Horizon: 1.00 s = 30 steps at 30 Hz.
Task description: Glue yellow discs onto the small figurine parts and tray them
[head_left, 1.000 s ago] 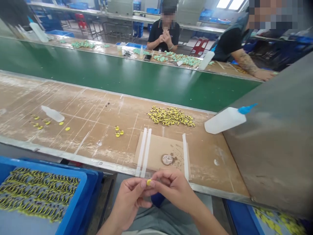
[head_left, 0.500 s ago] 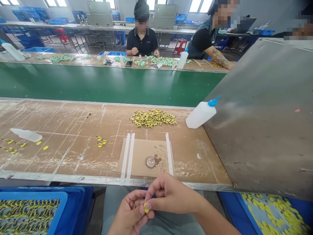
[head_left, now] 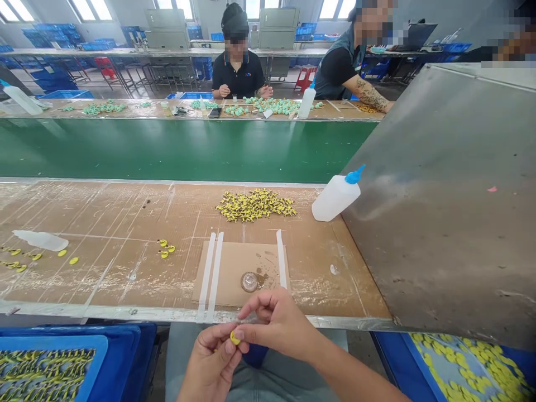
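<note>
Nearest you, your left hand [head_left: 209,360] and right hand [head_left: 282,329] meet just off the near edge of the bench, both pinching one small round yellow piece [head_left: 235,338] between thumb and fingertips. Low on the left stands a blue plastic tray [head_left: 98,360] with rows of yellow-and-dark pieces; low on the right, a blue bin [head_left: 387,354] has flat yellow discs [head_left: 464,363] spread on a pale sheet beside it.

Beyond your hands, a brown cardboard sheet [head_left: 230,257] lies on the scuffed brown worktop [head_left: 113,223], crossed by white tape strips [head_left: 215,273]. On it sits a small clear round dish [head_left: 250,282], with dark wet spots to its right. Left of the sheet you have three loose yellow pieces; farther left, more lie near a flat, translucent white shape [head_left: 41,240].

Farther in, a heap of small yellow-and-black pieces [head_left: 255,205] lies left of a translucent white bottle with a blue nozzle [head_left: 336,198], which leans near the grey metal housing [head_left: 444,206].

Past the green belt [head_left: 167,148], mint-green pieces [head_left: 278,105] cover parts of the far bench. A co-worker in a black shirt [head_left: 238,75] sits there; the chest mark is too small to read.
</note>
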Available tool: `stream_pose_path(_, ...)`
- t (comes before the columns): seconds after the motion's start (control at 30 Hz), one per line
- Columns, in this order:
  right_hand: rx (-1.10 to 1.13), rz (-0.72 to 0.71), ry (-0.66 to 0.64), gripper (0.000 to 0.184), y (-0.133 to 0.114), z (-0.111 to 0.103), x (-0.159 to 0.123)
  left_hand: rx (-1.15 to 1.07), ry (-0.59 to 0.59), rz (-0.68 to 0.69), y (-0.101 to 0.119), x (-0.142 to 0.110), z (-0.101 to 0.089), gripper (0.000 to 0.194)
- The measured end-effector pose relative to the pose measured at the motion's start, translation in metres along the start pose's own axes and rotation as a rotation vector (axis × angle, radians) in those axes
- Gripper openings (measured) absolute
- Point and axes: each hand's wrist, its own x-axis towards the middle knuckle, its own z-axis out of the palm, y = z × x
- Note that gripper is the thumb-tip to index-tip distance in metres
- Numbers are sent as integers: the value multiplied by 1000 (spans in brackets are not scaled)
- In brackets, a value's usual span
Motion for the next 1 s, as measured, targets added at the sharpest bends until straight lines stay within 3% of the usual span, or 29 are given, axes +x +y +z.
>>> stream_pose_path(0.07,-152,-48,210,44,-4,-17,12,-18,31,2,3,1,0,39)
stream_pose_path(0.13,-434,-78,533,42,-8,-44,33,-37,45,0,4,1,-2,40)
stream_pose_path(0.23,-575,-41,648,34,-10,-91,79,-62,52,-7,3,3,-5,41)
stream_pose_path(0.37,-724,79,685,28,-10,-124,132,-84,58,8,-1,5,-9,40)
stream_pose_path(0.53,-789,147,703,32,-5,-131,160,-103,84,46,-7,5,-17,33)
stream_pose_path(0.7,-739,72,660,24,2,-137,165,-121,111,44,-10,6,-26,33)
stream_pose_path(1.0,-510,-198,607,20,15,-135,148,-131,72,28,-8,15,-33,30)
